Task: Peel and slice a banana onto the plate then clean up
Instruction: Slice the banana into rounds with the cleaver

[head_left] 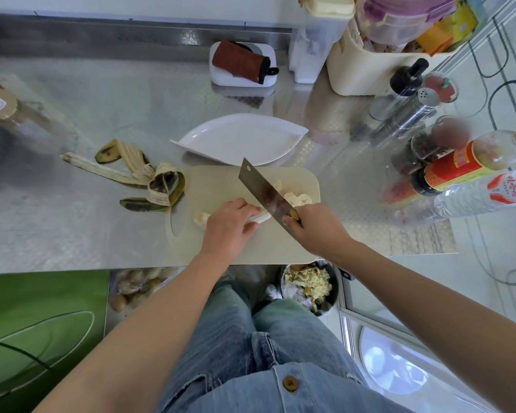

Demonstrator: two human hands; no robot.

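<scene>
Slicing, partway. Your left hand (230,226), fingers curled, pins the banana (201,219) on the cutting board (215,181); your right hand (318,229), fingers wrapped, grips the cleaver (262,189). Slices (299,199) lie at its 3 o'clock. Next: retreat left fingers toward 9, cut.

Kitchen: steel counter (108,93), condiment bottles (459,165)

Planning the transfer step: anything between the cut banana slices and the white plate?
Only the cleaver, held by the right hand: its blade slants across the cutting board left of the banana slices. Straight back to the plate looks clear.
</scene>
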